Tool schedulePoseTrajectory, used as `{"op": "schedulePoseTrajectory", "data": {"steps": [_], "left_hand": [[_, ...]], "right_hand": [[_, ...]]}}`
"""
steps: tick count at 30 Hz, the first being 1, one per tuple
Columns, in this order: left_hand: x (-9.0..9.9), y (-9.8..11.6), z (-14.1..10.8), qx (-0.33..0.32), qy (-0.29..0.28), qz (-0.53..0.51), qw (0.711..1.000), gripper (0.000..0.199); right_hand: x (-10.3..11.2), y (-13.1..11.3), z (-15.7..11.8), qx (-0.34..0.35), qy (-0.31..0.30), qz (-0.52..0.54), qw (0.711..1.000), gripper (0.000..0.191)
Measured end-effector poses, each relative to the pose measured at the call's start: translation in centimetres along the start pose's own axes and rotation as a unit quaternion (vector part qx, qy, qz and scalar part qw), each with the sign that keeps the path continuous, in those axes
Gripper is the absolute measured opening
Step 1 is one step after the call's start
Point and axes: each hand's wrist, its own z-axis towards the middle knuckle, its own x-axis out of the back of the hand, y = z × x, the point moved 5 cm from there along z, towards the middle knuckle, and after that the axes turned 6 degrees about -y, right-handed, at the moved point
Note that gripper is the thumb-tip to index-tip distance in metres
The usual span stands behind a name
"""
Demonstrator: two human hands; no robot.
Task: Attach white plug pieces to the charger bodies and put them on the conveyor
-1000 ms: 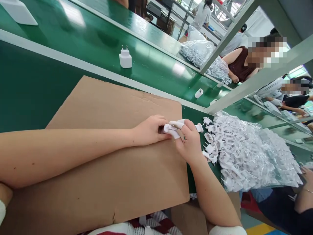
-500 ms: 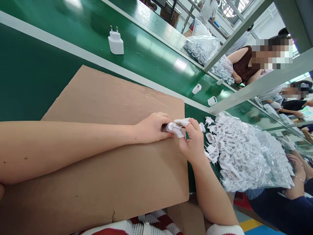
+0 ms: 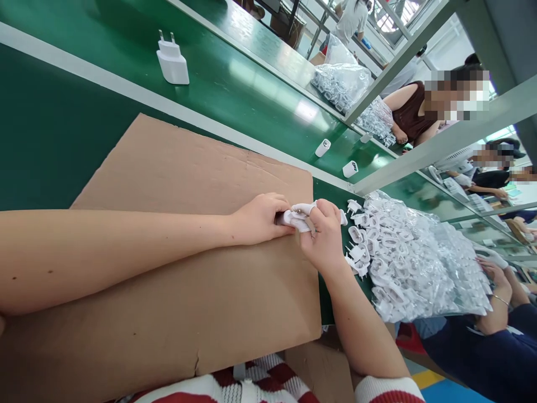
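Note:
My left hand (image 3: 259,218) and my right hand (image 3: 325,240) meet over the far right corner of a brown cardboard sheet (image 3: 176,268). Between them they grip a small white charger part (image 3: 291,219). White finger cots cover the thumb and forefinger of my right hand, which press on the part from the right. My left hand's fingers curl round its left end. Just right of my hands lies a heap of white plug parts (image 3: 403,257), some loose, most on a clear plastic bag.
A green conveyor belt (image 3: 235,95) runs behind the cardboard, carrying an upright white charger (image 3: 172,60) and two small white housings (image 3: 323,148) (image 3: 350,168). Grey frame bars (image 3: 440,140) cross at the right. Other people sit across and to the right, beside another bag of parts (image 3: 342,84).
The charger and the two housings on the belt have travelled left. My hands stay together on the white part, my right fingers pressing closer onto it.

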Motion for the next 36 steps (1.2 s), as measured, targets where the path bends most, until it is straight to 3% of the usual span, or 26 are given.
{"op": "schedulePoseTrajectory", "data": {"steps": [7, 13, 17, 19, 22, 24, 28, 32, 34, 36], "left_hand": [[0.0, 0.1, -0.1, -0.007, 0.006, 0.014, 1.0, 0.026], [-0.4, 0.7, -0.5, -0.037, 0.023, 0.03, 0.999, 0.026], [0.1, 0.6, -0.3, -0.006, 0.024, 0.038, 0.999, 0.028], [1.8, -0.3, 0.8, 0.044, 0.049, 0.028, 0.997, 0.034], [6.5, -2.6, 3.7, 0.148, 0.118, 0.08, 0.979, 0.042], [10.5, -4.2, 5.8, 0.211, 0.195, 0.148, 0.946, 0.042], [16.0, -7.2, 8.8, 0.271, 0.239, 0.205, 0.91, 0.043], [17.2, -8.7, 9.5, 0.303, 0.263, 0.235, 0.886, 0.074], [16.6, -7.9, 9.9, 0.253, 0.326, 0.276, 0.868, 0.102], [15.1, -6.5, 11.2, 0.176, 0.353, 0.324, 0.86, 0.111]], "right_hand": [[-0.4, 0.5, -0.4, -0.015, 0.023, 0.0, 1.0, 0.015], [-0.7, 1.2, -0.6, -0.051, 0.007, 0.082, 0.995, 0.017], [0.8, 4.6, -1.2, -0.106, 0.01, 0.133, 0.985, 0.047], [1.8, 7.2, -2.0, -0.141, 0.015, 0.063, 0.988, 0.051], [2.2, 11.3, -3.5, -0.212, -0.02, -0.061, 0.975, 0.056], [1.8, 13.1, -4.3, -0.249, -0.039, -0.048, 0.966, 0.056], [1.2, 14.0, -4.2, -0.264, -0.02, 0.014, 0.964, 0.037], [1.8, 13.2, -3.1, -0.279, 0.048, 0.148, 0.948, 0.033], [1.8, 12.7, -2.6, -0.309, 0.077, 0.301, 0.899, 0.039], [1.3, 12.0, -2.2, -0.332, 0.074, 0.449, 0.826, 0.043]]}}
